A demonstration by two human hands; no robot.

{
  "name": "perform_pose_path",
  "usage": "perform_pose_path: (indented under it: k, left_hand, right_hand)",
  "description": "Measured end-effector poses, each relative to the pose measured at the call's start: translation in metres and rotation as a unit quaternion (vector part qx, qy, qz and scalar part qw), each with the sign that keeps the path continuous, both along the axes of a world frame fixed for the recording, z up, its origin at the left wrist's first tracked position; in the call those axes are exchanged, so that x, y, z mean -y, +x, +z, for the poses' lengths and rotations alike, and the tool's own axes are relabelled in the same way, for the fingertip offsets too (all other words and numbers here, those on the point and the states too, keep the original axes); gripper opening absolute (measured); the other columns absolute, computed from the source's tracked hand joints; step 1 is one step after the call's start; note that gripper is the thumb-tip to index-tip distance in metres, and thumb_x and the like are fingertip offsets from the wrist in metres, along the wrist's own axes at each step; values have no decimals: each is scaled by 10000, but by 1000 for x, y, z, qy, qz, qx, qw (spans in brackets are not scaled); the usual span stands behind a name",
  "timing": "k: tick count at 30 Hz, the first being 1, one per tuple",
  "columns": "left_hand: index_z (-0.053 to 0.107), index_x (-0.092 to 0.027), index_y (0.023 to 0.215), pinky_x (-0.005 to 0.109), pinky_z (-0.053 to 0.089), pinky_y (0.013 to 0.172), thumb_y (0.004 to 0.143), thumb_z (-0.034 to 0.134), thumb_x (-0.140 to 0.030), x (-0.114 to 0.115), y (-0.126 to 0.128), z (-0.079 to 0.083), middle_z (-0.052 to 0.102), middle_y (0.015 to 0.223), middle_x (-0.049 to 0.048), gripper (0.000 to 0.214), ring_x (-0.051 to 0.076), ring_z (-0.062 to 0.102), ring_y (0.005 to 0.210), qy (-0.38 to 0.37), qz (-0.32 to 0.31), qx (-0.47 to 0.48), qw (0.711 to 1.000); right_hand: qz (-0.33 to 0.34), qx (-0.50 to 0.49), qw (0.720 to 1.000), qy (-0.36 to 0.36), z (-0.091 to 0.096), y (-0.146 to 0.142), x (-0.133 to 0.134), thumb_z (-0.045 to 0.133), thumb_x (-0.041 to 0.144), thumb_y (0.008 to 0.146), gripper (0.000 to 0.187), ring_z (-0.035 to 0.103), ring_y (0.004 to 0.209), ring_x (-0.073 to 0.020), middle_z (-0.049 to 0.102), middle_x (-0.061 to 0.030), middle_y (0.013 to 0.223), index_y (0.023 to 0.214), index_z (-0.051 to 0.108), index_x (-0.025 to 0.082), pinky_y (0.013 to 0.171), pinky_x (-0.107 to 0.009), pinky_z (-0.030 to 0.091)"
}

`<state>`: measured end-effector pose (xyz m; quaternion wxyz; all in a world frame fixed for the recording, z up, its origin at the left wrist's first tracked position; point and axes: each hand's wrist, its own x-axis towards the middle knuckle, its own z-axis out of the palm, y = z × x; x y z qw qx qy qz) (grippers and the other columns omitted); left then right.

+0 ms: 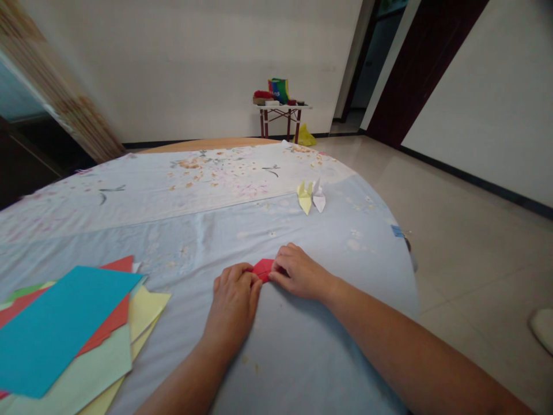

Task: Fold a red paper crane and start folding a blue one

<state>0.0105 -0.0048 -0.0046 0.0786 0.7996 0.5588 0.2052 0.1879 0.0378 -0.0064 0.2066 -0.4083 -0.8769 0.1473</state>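
Note:
A small piece of folded red paper [263, 269] lies on the cloth-covered table between my hands. My left hand [235, 288] grips its left end, with the thumb near the lower edge and the fingers curled over the top. At the right end, my right hand [298, 271] pinches the paper between thumb and fingers. Creases run across the middle of the red piece, and both its ends are hidden under my fingers. Farther off to the right, a yellow folded paper figure [305, 199] and a white folded paper figure [318, 197] stand side by side.
A loose stack of coloured sheets, topped by a blue sheet [69, 328], lies on the left. The round table's floral tablecloth [207, 230] curves away at the right edge. Beyond, a small side table [283, 107] holds a bright bag [279, 90] by the wall.

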Motion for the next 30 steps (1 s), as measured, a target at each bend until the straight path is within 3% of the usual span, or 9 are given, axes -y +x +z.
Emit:
perform_pose_path:
  k: [19, 25, 30]
  left_hand:
    - [598, -197, 719, 416, 382, 850, 787, 516, -272, -6, 2, -4, 577, 987, 63, 130, 239, 501, 974, -29, 67, 50, 996]
    - [535, -201, 805, 388, 417, 767, 776, 515, -234, -7, -2, -3, 577, 847, 33, 48, 210, 514, 821, -34, 53, 76, 995]
    - [565, -202, 966, 428, 390, 866, 804, 457, -177, 0, -4, -1, 577, 1051, 79, 197, 243, 486, 1019, 31, 18, 40, 999]
  right_hand:
    - [-43, -8, 999, -29, 0, -4, -1, 595, 266, 779, 156, 453, 721, -130, 544, -17, 703, 666, 593, 158, 706, -255, 335]
    - [-49, -11, 998, -38, 2, -3, -3, 620, 299, 771, 180, 472, 712, -128, 559, -15, 692, 658, 603, 159, 700, -248, 340]
    - [-43, -8, 998, -46, -1, -3, -6, 639, 323, 763, 191, 485, 712, -129, 569, -16, 686, 665, 625, 160, 696, -249, 337]
